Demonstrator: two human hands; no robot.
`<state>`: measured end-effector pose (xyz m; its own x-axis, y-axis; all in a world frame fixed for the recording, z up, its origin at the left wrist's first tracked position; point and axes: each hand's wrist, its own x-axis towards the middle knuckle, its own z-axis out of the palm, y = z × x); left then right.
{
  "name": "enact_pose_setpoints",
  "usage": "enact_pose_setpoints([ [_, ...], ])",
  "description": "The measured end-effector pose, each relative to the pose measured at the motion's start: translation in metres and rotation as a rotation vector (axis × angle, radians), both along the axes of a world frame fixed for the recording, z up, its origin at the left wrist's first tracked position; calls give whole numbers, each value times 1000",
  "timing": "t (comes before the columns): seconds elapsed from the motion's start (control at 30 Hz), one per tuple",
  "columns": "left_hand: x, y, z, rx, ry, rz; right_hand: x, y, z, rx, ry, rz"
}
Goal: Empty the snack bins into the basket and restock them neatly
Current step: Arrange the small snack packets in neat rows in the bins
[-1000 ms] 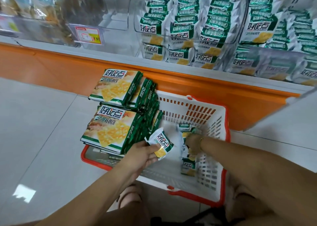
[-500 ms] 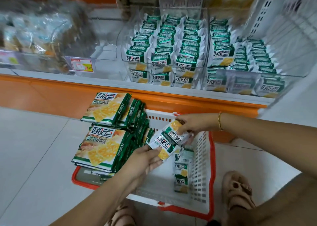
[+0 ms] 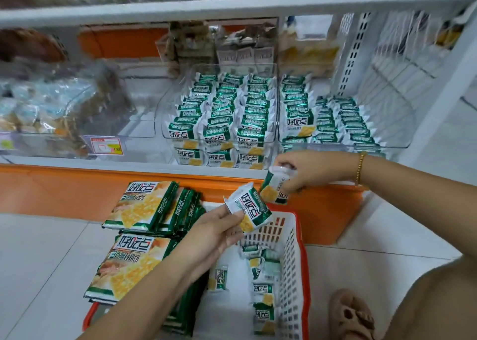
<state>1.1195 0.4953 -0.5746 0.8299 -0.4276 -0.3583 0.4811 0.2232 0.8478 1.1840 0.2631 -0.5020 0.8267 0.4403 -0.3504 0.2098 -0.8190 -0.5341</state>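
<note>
Fingers of the right hand point(image 3: 309, 171) pinch one biscuit packet point(image 3: 274, 191), left hand point(image 3: 219, 227) a second packet point(image 3: 251, 208); either may slip or skew snack bin point(image 3: 335, 145) rows

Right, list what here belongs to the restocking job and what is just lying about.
In the job: small green-and-white snack packet in the left grip; matching packet in the right grip; white plastic basket with red rim; clear plastic bins of green packets.
Lying about: blurred bin of brown snacks; yellow-and-red price tag; tan sandal.
</note>
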Motion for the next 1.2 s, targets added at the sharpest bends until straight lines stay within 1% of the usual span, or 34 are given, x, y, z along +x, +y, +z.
enact_pose_setpoints([
  [0.03, 1, -4, 5, -12, -17, -11, 1, 0, 6, -54, -67, 35],
  [0.07, 4, -7, 6, -14, -26, -21, 2, 0, 10, -64, -94, 55],
  [0.17, 12, -17, 13, -54, -32, -21, 4, -3, 15, 26, -61, 28],
  [0.33, 29, -37, 28, -139, -70, -25, 10, -15, 20, 106, -40, -129],
  [0.43, 37, -53, 38, -132, -93, -38, 5, -16, 28, 136, -61, -109],
  [0.5, 40, -63, 42, -116, -132, -21, -1, -13, 30, 171, -36, -148],
  [0.53, 41, -69, 44, -83, -165, -14, -4, -12, 31, 134, -63, -163],
  [0.6, 44, -79, 48, -10, -215, -8, -4, -14, 31, 18, -179, -137],
  [0.7, 52, -89, 52, 56, -268, 2, 3, -32, 38, -16, -334, -163],
  [0.73, 55, -91, 53, 148, -349, 7, 8, -41, 43, -31, -383, -193],
  [0.83, 65, -93, 48, 651, -705, 18, 24, -70, 51, -83, -510, -265],
  [0.87, 66, -94, 46, 760, -781, 28, 28, -78, 51, -111, -532, -254],
  [0.9, 69, -95, 41, 814, -809, 25, 33, -83, 48, -156, -545, -233],
  [0.97, 70, -98, 36, 839, -794, -1, 39, -84, 42, -241, -549, -182],
  [1.1, 76, -100, 32, 842, -774, -6, 48, -76, 33, -214, -522, -110],
  [1.2, 80, -100, 32, 822, -763, -6, 55, -72, 25, -232, -560, -95],
])
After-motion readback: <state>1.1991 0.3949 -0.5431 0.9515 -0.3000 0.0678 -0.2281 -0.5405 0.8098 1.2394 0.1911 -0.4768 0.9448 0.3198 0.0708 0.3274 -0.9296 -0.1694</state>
